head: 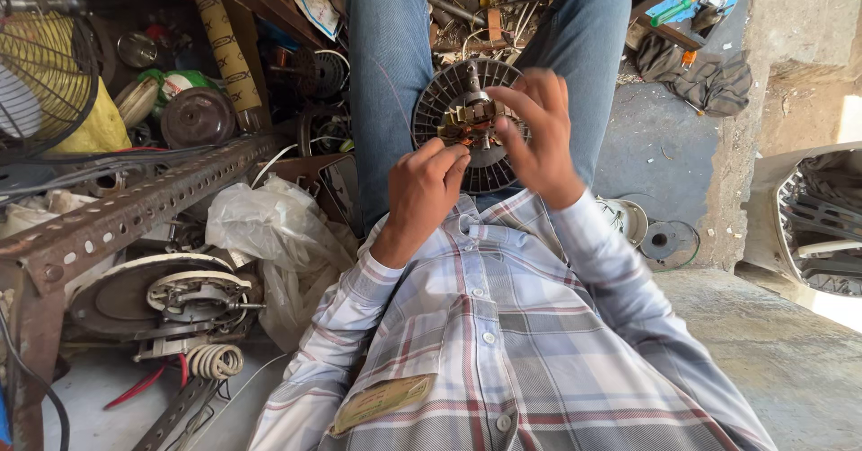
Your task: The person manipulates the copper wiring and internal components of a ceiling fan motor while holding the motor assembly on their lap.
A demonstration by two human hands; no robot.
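Round dark finned metal fan-motor housing w/ copper-wound core and centre shaft rests on the person's lap, between the jeans-clad thighs. Left hand is curled, fingertips pinching at the winding's near edge. Right hand is blurred, fingers spread and half open over the core; can't tell if it grips anything. Motor looks heavy, rigid, likely greasy; rim and shaft seem the safe holds, thin windings prob. fragile. Labels: tan rectangular tag on plaid shirt front; yellowish cardboard tube w/ dark print upper left; crumpled white plastic bag beside left thigh.
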